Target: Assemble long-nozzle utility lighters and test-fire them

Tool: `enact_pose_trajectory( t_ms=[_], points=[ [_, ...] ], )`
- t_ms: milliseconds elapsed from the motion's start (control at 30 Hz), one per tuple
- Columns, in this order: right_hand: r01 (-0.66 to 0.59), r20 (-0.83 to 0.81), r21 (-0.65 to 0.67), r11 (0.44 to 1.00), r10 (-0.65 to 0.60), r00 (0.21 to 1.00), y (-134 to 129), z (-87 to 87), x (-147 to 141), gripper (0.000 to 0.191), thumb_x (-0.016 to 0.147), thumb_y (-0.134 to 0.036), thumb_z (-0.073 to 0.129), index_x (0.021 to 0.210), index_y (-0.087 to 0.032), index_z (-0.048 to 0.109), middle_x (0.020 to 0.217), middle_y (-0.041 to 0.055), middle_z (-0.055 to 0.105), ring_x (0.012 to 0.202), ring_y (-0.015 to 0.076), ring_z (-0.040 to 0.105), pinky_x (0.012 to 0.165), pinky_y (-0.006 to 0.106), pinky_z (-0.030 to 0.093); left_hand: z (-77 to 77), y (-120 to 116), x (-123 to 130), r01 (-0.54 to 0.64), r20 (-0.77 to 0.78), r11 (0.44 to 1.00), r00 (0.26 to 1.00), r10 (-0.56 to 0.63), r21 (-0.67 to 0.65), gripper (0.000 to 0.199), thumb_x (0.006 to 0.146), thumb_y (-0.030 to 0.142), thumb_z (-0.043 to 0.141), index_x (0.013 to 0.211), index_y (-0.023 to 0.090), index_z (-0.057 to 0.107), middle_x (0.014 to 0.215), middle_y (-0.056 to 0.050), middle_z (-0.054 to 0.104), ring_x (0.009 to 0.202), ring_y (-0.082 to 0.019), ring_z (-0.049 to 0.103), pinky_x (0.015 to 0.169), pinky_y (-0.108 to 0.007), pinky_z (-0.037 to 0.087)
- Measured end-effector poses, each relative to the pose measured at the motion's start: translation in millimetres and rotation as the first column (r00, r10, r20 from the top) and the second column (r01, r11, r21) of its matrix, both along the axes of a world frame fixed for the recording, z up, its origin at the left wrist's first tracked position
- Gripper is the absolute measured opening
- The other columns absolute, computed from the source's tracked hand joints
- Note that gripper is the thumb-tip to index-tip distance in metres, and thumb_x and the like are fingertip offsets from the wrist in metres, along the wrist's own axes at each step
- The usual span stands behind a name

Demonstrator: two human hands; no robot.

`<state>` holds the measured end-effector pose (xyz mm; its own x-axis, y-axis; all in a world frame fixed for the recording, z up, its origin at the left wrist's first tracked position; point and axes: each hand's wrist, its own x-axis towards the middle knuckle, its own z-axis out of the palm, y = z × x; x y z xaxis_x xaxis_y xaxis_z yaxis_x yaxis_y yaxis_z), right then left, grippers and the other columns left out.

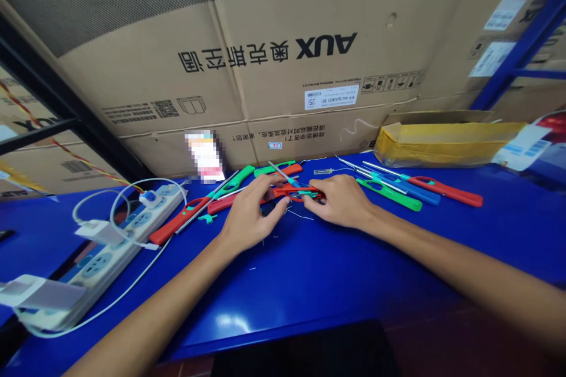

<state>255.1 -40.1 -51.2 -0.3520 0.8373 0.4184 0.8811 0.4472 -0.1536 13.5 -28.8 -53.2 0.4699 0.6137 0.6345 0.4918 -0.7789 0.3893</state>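
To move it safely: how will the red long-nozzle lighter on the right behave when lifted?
The red long-nozzle lighter is probably light and stiff, since it looks like plastic. Its thin metal nozzle may bend if pushed. Its flat shape likely resists rolling.

"AUX" and "奥克斯空调" read upside down across the far cardboard carton (247,17); its white label (331,98) shows "25".

Glossy blue worktop (309,288): white multi-socket power strip (104,262) at left; long red plastic utility lighter (446,191), green plastic utility lighter (389,195) along back; thin white wire snippets (300,215) mid-surface; yellow-lined cardboard box (442,144) back right.
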Motion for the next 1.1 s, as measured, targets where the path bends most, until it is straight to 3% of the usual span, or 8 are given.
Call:
enact_pose_trajectory(
  t_ms=[267, 767, 967, 1100],
  points=[
    [-0.008, -0.051, -0.057, 0.998, 0.005, 0.999, 3, -3.7, 0, 0.032, 0.099, -0.042, 0.056, 0.089, -0.021, 0.077, 0.071, 0.005, 0.073, 0.059, 0.0178, 0.056, 0.062, 0.034, 0.024, -4.5, 5, -2, -0.075, 0.027, 0.994, 0.997, 0.077, -0.08, 0.028, 0.101, 0.033, 0.063, 0.124, 0.019, 0.068, 0.101, -0.005, 0.075, 0.081, -0.018, 0.069, 0.074, -0.033, 0.054],
    [-0.107, -0.138, -0.121, 0.987, 0.09, 0.986, 5, -8.5, -3, 0.046, 0.104, -0.061, 0.058, 0.085, -0.023, 0.076, 0.07, 0.002, 0.072, 0.061, 0.0175, 0.058, 0.062, 0.032, 0.027, -1.7, 3, 0, -0.027, 0.02, 0.999, 0.999, 0.028, -0.044, 0.026, 0.1, 0.029, 0.065, 0.124, 0.02, 0.066, 0.114, -0.006, 0.073, 0.089, -0.019, 0.066, 0.08, -0.035, 0.054],
    [-0.094, -0.162, -0.179, 0.979, 0.065, 0.985, 4, -1.9, -4, 0.051, 0.102, -0.061, 0.061, 0.069, -0.023, 0.068, 0.061, 0.0001, 0.064, 0.056, 0.0156, 0.049, 0.06, 0.033, 0.025, -0.6, 10, -7, -0.035, -0.029, 0.999, 0.999, 0.034, -0.03, 0.02, 0.102, 0.033, 0.064, 0.118, 0.021, 0.068, 0.111, -0.006, 0.071, 0.094, -0.021, 0.064, 0.087, -0.038, 0.053],
    [-0.104, -0.179, -0.224, 0.969, 0.064, 0.982, 3, -1.6, -6, 0.042, 0.102, -0.051, 0.059, 0.073, -0.023, 0.07, 0.066, 0.0012, 0.069, 0.059, 0.0166, 0.056, 0.061, 0.033, 0.028, -2.2, 15, -12, -0.004, -0.029, 0.998, 1.0, 0.002, -0.056, 0.02, 0.102, 0.034, 0.065, 0.115, 0.02, 0.069, 0.109, -0.006, 0.071, 0.097, -0.023, 0.065, 0.09, -0.041, 0.054]
  ],
)
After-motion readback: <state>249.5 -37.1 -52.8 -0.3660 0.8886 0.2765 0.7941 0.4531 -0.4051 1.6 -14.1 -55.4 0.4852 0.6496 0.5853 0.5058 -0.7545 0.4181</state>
